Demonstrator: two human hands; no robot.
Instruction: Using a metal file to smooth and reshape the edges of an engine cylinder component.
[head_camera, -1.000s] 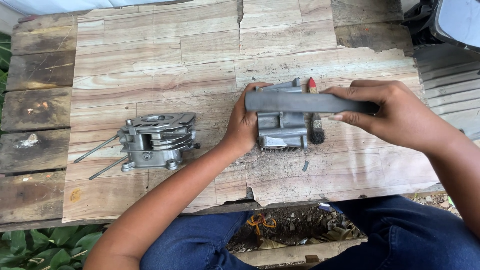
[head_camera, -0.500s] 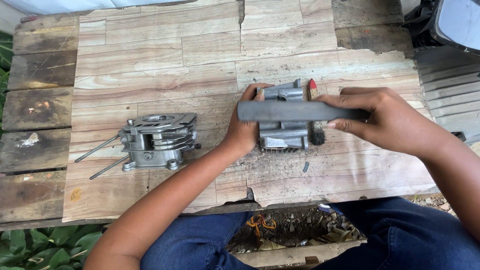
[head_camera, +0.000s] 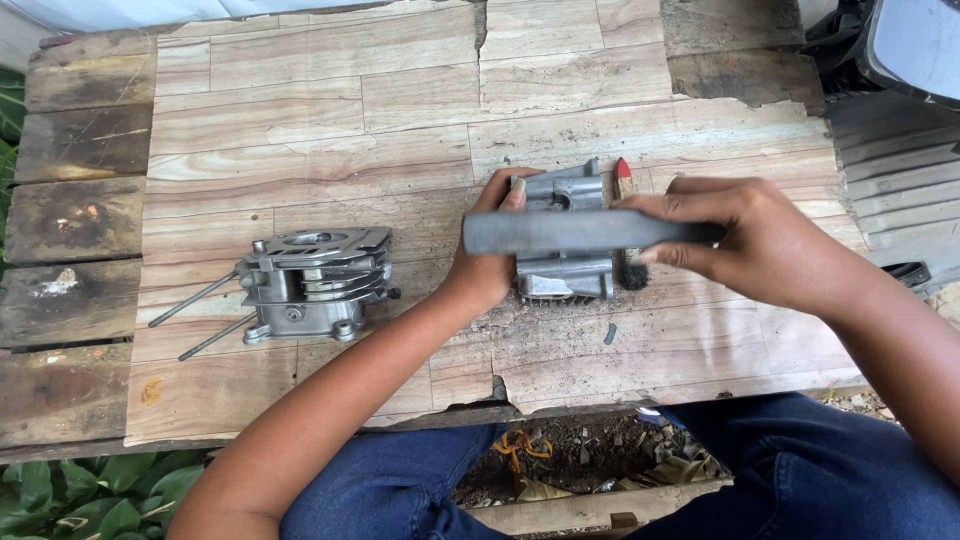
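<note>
My left hand (head_camera: 490, 265) grips the left side of a grey metal engine block (head_camera: 562, 275) that sits on the worn wooden board (head_camera: 350, 110). My right hand (head_camera: 765, 245) holds a long dark grey bar (head_camera: 570, 232) level across the top of that block. A red-tipped brush (head_camera: 626, 200) lies just right of the block, partly hidden by the bar. A second finned metal engine part (head_camera: 315, 282) with two long studs rests on the board to the left, away from both hands.
A small dark fragment (head_camera: 610, 333) lies on the board in front of the block. The board's front edge is broken, with dirt and debris (head_camera: 590, 465) below between my knees. Grey slats (head_camera: 890, 170) and a dark object are at the right; leaves at lower left.
My right hand has slid the grey bar leftward and lower across the block. My left hand stays on the block's left side. The other engine part has not moved.
</note>
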